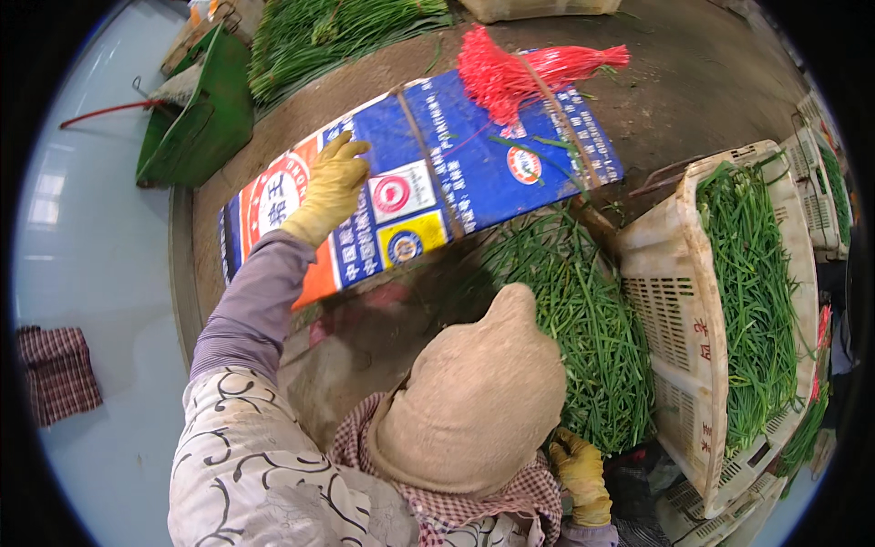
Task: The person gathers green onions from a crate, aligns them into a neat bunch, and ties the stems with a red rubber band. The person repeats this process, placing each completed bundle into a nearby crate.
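My left hand [331,188], in a yellow rubber glove, rests on a blue-and-orange printed sack [472,164] wrapped flat over a board. Its fingers are a little apart, with no clear object in them. Brown bands cross the board, and one holds down a bundle of pink plastic strands [489,75] at its far right end. My right hand [581,475], in a matching glove, is low at the right with curled fingers. It is beside a heap of loose garlic chives [595,342]; whether it grips anything is hidden. A tan cap [472,396] covers the middle foreground.
A tilted cream plastic crate [704,273] full of chives stands right of the heap. More chives [328,41] lie at the back left, near a green metal scoop-like container [205,116]. Another crate [813,184] is at the far right. Checked cloth [58,372] lies on the left floor.
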`<state>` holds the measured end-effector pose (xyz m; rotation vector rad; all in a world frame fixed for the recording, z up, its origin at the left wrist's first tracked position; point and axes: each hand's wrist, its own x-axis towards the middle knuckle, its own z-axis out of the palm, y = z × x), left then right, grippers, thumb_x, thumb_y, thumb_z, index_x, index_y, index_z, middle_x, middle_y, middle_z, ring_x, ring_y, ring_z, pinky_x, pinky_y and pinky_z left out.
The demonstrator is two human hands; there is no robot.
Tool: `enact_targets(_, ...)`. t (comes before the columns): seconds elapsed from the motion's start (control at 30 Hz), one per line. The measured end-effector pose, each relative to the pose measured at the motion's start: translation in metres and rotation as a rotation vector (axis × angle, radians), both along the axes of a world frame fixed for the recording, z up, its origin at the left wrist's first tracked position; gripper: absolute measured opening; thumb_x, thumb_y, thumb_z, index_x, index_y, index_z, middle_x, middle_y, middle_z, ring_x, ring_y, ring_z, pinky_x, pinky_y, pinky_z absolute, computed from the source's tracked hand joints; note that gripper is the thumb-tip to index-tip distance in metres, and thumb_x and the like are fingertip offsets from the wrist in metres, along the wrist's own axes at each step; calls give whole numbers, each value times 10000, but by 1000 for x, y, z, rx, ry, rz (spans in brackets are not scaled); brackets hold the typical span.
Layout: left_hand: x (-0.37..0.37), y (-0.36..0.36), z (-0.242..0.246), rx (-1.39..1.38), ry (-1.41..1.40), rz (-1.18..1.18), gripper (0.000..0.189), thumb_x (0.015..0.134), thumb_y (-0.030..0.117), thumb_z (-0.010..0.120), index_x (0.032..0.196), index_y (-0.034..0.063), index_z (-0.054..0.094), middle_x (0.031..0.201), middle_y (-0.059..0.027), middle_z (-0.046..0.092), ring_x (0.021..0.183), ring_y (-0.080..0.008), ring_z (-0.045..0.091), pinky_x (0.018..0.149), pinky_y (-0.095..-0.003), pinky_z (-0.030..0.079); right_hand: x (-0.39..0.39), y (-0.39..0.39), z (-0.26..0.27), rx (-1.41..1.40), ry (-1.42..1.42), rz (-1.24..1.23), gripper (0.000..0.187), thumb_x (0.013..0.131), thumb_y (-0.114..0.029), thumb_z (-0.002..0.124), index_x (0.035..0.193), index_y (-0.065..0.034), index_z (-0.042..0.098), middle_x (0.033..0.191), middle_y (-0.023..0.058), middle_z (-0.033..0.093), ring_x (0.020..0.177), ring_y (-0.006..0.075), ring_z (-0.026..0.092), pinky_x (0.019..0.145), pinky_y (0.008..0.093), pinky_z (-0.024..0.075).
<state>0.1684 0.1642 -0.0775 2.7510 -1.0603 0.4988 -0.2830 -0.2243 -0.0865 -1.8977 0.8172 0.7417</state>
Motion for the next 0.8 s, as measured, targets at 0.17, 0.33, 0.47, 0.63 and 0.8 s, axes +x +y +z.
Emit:
enact_targets(0.17,-72,97,10,111,95,188,94,766,21,683,808,74,617,1212,-83,652,1260,-389,509,1019,-482,438,-12,4,-9,-27,22,46,418,867,-209,696,1225,5,657,1172,229,679,1087,335,669,921,360,522)
enact_targets(0.33,-104,142,1,200,168,300,107,790,89,674,896,92,679,1269,-74,621,1302,-368,471,1060,-489,395,-15,4,-10,-96,70,115,402,872,-213,688,1216,-6,665,1177,205,683,1115,338,654,959,356,502)
enact_targets(0.47,-114,173,-21,125,109,222,292,778,50,628,1061,93,688,1299,-121,596,1272,-410,472,1065,-509,384,-12,6,0,-192,-39,266,459,883,-294,656,1249,-17,645,1194,216,668,1134,358,635,978,391,491)
enact_targets(0.63,-107,219,-46,195,57,341,431,881,220,653,1237,-20,614,1256,-218,621,1222,-416,530,1073,-494,393,-7,22,18,-287,-173,353,465,874,-333,624,1234,-39,643,1128,222,679,1068,400,636,922,467,504)
enact_targets(0.8,-102,218,-33,145,126,305,611,819,81,674,1403,36,497,1404,-168,525,1292,-359,472,1110,-426,364,-9,30,56,-274,-368,289,427,865,-304,627,1211,-55,647,1041,217,692,971,400,660,846,475,529)
